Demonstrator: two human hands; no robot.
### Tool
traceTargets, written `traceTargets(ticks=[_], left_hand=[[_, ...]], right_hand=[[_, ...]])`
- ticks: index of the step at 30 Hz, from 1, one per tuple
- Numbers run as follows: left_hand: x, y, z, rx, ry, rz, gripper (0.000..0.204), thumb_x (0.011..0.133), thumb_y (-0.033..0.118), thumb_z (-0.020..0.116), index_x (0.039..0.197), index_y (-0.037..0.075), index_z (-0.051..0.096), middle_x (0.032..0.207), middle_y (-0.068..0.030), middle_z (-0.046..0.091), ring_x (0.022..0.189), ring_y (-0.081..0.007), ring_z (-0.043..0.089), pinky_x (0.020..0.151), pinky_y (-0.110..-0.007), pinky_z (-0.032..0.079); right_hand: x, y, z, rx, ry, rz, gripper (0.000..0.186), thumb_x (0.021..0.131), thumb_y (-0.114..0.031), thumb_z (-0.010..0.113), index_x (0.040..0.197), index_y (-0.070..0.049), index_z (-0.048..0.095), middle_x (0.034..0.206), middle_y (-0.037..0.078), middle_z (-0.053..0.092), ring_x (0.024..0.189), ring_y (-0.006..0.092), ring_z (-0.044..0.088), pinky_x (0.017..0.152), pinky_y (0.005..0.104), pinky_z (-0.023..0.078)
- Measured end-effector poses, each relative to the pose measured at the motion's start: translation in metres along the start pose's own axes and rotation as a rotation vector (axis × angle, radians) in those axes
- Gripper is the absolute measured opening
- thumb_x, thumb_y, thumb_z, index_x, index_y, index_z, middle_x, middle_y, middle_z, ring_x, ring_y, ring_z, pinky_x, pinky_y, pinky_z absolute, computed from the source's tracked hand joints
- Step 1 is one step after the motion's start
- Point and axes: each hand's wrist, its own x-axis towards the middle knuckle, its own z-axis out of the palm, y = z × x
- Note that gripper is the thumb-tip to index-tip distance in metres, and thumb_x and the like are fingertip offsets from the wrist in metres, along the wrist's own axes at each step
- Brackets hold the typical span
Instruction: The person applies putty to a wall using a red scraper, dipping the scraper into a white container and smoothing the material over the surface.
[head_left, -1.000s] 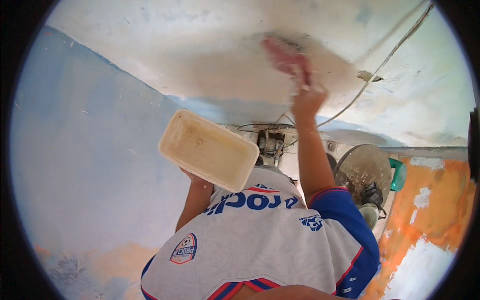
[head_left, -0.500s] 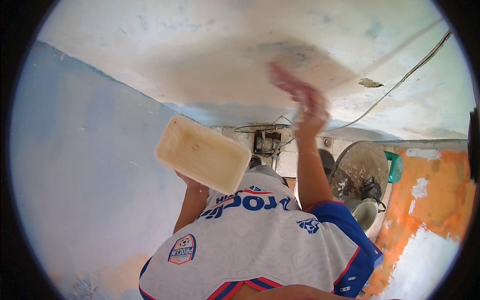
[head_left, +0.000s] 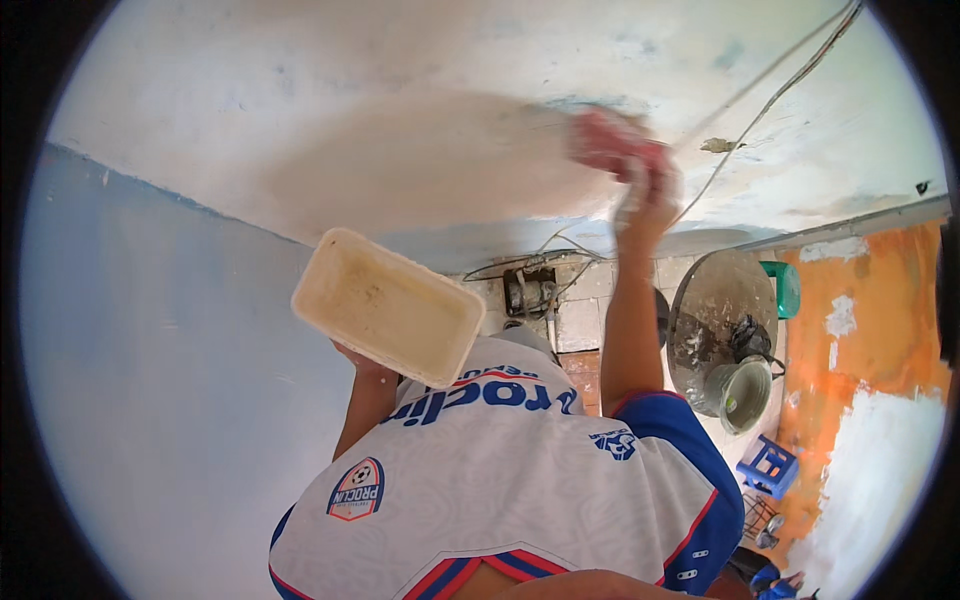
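My left hand supports a cream rectangular tub from beneath, most of its fingers hidden by it. The tub tilts toward me, showing brownish specks and a pale film on its inner base. At the whitish, patchy wall, my raised right hand grips a flat red-pink piece, smeared by motion. Its kind cannot be made out, nor whether it touches the wall. Whitish residue coats the right hand's fingers and wrist.
Down to the right stand a round, stained tabletop, a bucket, a green plastic item and a blue stool. A cable hangs along the wall. A bluish wall rises at my left.
My right hand has shifted slightly right, the red-pink piece still in it. The tub sits a little further left. The view has shifted, bringing the blue stool into sight.
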Motion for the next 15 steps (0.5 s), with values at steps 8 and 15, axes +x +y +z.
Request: traceTargets(ticks=[8,15], left_hand=[[0.029,0.021,-0.007,-0.022,-0.048,-0.077,0.068,0.1,0.062,0.044,0.147,0.014,0.047,0.142,-0.0102,0.057,0.124,-0.0331,0.059,0.104,-0.051,0.051],[0.037,0.038,-0.015,-0.034,-0.043,-0.095,0.068,0.1,0.062,0.044,0.147,0.014,0.047,0.142,-0.0101,0.057,0.125,-0.0332,0.059,0.104,-0.052,0.051]], right_hand=[[-0.051,-0.016,0.033,-0.027,-0.123,-0.16,0.017,0.096,-0.002,0.066,0.114,0.0,0.065,0.099,0.016,0.069,0.084,0.0193,0.071,0.072,0.0324,0.06],[-0.03,-0.035,-0.016,0.258,0.227,0.103,0.017,0.101,-0.01,0.061,0.112,0.004,0.057,0.1,0.016,0.068,0.08,0.0201,0.069,0.067,0.0311,0.058]])
